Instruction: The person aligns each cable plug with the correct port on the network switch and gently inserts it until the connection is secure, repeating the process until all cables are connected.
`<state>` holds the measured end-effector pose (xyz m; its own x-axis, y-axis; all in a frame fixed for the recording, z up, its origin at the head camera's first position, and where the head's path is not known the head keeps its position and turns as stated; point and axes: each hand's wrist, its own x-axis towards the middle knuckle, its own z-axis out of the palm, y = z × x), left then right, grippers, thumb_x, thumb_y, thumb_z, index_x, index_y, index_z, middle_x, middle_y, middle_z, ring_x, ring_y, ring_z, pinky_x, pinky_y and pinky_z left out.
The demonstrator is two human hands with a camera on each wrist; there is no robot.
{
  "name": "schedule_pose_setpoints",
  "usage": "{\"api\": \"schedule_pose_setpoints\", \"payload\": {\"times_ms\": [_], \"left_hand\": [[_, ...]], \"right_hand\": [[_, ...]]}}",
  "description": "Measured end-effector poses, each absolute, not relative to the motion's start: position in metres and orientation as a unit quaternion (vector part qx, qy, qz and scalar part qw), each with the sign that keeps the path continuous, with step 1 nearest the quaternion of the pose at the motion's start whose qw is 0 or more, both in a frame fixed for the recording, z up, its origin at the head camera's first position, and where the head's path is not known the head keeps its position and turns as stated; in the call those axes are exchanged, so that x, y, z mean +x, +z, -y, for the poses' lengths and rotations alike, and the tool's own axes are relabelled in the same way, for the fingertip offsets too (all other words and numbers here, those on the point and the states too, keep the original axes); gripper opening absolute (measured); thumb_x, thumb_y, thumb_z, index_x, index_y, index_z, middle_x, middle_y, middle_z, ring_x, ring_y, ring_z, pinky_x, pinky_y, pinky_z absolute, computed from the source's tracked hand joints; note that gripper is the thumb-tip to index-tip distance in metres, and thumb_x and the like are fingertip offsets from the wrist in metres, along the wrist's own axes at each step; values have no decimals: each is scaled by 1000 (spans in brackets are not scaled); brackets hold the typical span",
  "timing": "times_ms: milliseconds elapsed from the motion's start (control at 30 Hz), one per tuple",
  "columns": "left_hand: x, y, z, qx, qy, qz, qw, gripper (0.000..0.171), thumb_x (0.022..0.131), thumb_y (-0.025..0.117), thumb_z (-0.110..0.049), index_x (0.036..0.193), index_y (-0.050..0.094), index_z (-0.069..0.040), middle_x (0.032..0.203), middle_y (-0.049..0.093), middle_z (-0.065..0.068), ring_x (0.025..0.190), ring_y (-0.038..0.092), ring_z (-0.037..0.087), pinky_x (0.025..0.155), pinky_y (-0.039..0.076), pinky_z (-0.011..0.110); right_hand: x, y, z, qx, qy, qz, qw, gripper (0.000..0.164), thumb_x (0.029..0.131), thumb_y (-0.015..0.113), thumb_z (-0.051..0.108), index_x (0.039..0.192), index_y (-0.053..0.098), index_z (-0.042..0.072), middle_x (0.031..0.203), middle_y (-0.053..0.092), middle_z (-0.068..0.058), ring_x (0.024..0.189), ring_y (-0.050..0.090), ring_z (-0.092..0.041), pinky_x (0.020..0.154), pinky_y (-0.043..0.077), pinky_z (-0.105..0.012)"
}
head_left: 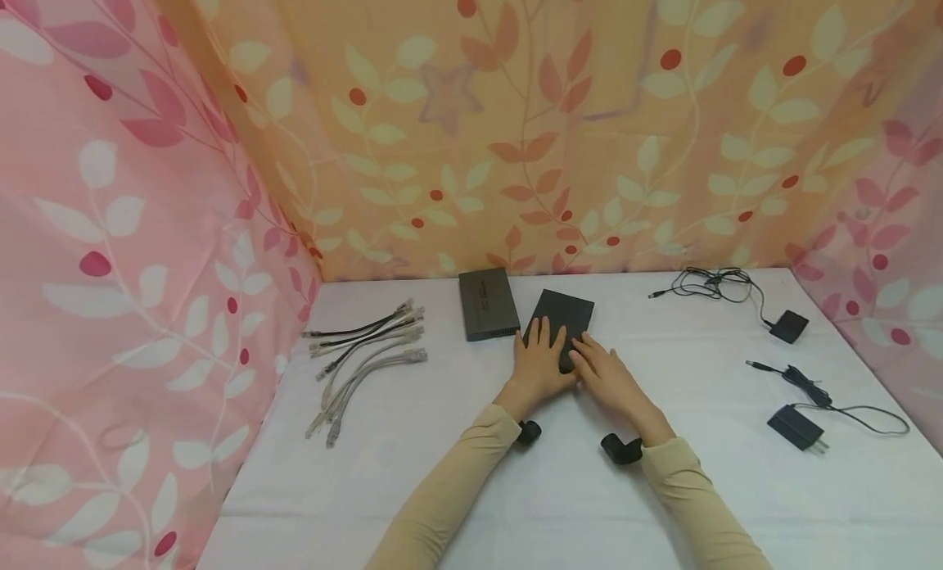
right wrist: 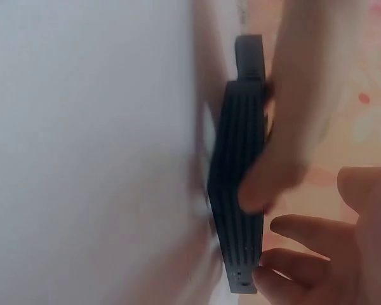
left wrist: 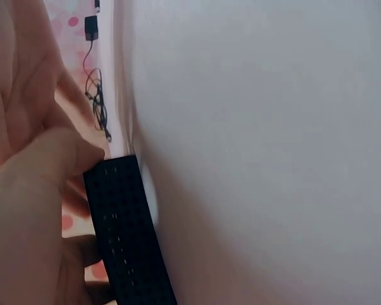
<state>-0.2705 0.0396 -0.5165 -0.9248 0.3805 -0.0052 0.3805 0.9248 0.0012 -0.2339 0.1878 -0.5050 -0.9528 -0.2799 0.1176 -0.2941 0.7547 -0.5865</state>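
Under my left hand (head_left: pixel 538 368) lies a black network switch (head_left: pixel 571 309), turned at an angle on the white table. My left fingers spread over its top while the thumb presses its near side, so the hand grips it. In the left wrist view the switch (left wrist: pixel 128 235) shows a front face with rows of small marks. My right hand (head_left: pixel 608 377) has extended fingers touching the switch's right edge, also seen in the right wrist view. A second dark network switch (head_left: pixel 489 305) lies just to the left, with lettering on top and vents on its near side.
Several short grey and black network cables (head_left: pixel 372 365) lie at the left. On the right are a power adapter (head_left: pixel 789 326) with a coiled lead and, nearer, another power adapter (head_left: pixel 796 427) with a bundled lead. Patterned cloth (head_left: pixel 545 144) hangs behind the table.
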Motion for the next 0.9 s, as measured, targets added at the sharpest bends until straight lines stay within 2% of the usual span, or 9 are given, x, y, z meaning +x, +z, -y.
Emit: {"api": "schedule_pose_setpoints", "payload": {"times_ms": [100,333,633,900], "left_hand": [[-271,-517,-34,222,23,-975,7,85,82,41,-71,149,18,-24,155,11,11,143,8,28,109,18,56],[-268,-515,-20,283,53,-958,19,79,83,47,-62,149,20,-25,155,11,9,143,7,25,111,12,54],[-268,-515,-7,311,79,-947,31,79,83,49,-61,148,20,-26,156,11,8,143,5,23,111,11,54],[-275,-518,5,357,113,-926,37,81,82,54,-61,148,21,-29,156,10,4,144,4,20,113,5,51]], "right_hand": [[-237,-503,-194,144,330,933,17,55,101,32,37,136,40,-4,145,30,-27,133,28,-43,103,13,-67],[-250,-506,-211,114,366,923,20,59,101,32,40,140,34,-4,146,25,-28,133,25,-47,105,22,-60],[-264,-512,-223,93,355,930,24,65,100,36,37,143,19,-9,146,19,-34,134,18,-49,107,17,-59],[-276,-519,-231,139,341,929,28,55,100,40,25,142,25,-7,146,21,-32,134,21,-47,106,19,-59]]}}
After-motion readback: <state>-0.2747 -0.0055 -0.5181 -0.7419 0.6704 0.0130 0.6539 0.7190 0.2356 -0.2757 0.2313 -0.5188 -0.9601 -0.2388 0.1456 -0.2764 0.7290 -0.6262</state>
